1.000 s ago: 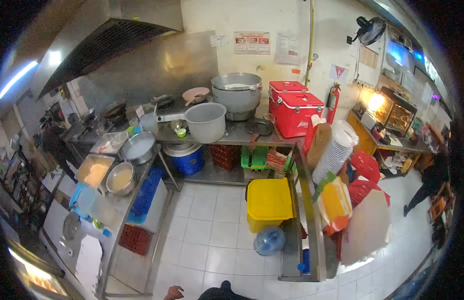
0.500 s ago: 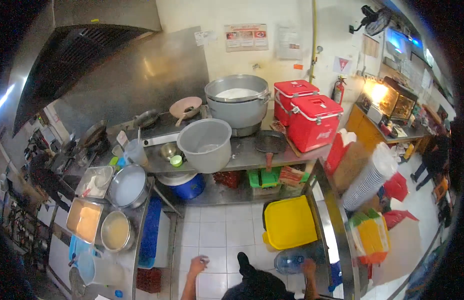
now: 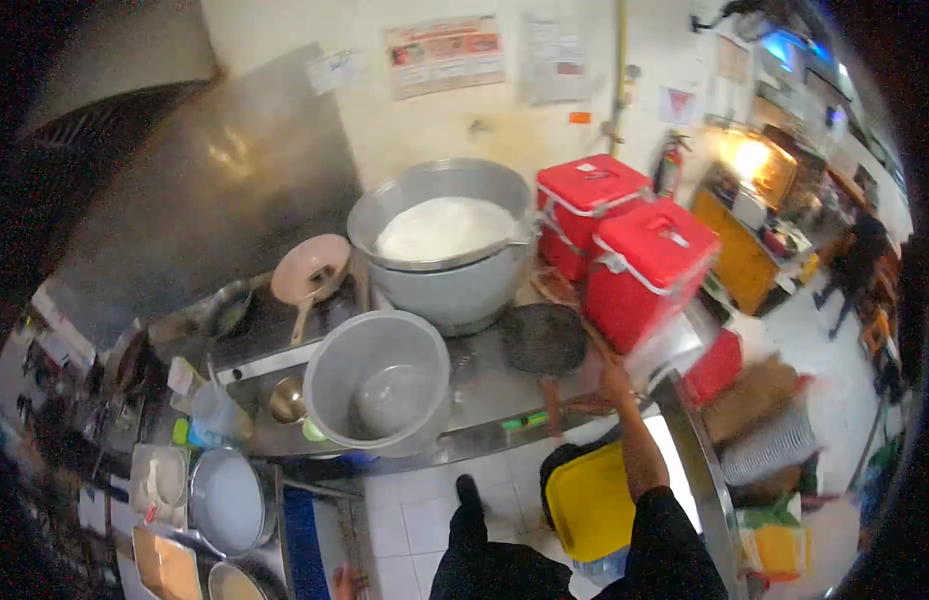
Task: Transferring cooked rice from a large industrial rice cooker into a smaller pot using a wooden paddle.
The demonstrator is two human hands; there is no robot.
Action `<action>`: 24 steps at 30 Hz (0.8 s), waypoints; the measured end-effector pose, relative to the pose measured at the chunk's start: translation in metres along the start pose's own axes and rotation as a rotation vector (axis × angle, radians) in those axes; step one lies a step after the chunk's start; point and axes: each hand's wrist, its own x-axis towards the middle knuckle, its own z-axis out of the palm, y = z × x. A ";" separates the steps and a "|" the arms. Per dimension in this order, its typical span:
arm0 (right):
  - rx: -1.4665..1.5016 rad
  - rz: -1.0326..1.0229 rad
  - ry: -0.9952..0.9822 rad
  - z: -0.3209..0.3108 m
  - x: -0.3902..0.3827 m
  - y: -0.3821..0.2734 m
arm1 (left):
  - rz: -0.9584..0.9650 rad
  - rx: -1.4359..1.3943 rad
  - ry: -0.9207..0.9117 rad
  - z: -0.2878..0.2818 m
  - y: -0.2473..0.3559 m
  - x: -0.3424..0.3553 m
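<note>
My right hand (image 3: 617, 385) reaches over the counter edge beside the front red cooler (image 3: 653, 255); its fingers are blurred, and any hold is unclear. Just left of it lies a black square skillet (image 3: 543, 340), its reddish handle pointing toward me. Low at the bottom edge hangs my left hand (image 3: 350, 582), smeared and near nothing on the counter. A large empty-looking grey pot (image 3: 378, 385) stands at the counter's front. Behind it, a wider metal pot (image 3: 440, 290) contains something white. A yellow lid (image 3: 590, 505) shows below my right forearm.
At the left are a pink pan (image 3: 313, 270), a small metal bowl (image 3: 289, 400), a clear pitcher (image 3: 220, 415) and a bowl of pale liquid (image 3: 230, 500). Stacked cups (image 3: 770, 450) and cardboard lie at the right. Another person (image 3: 855, 265) stands far right.
I have stepped closer to the counter. My right hand has risen from a clear blue-tinted container by the yellow lid to the counter beside the coolers. My left hand sits lower in view.
</note>
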 end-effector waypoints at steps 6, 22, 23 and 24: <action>-0.205 0.044 -0.073 0.090 0.077 0.084 | 0.091 -0.130 -0.005 0.153 0.177 0.074; -0.376 -0.537 0.070 0.096 0.104 0.100 | 0.359 0.037 0.291 0.275 0.221 0.132; -0.258 -0.276 -0.043 0.088 0.109 0.088 | 0.339 0.031 0.295 0.278 0.221 0.133; -0.144 -0.012 -0.158 0.080 0.115 0.079 | 0.319 0.011 0.301 0.279 0.221 0.134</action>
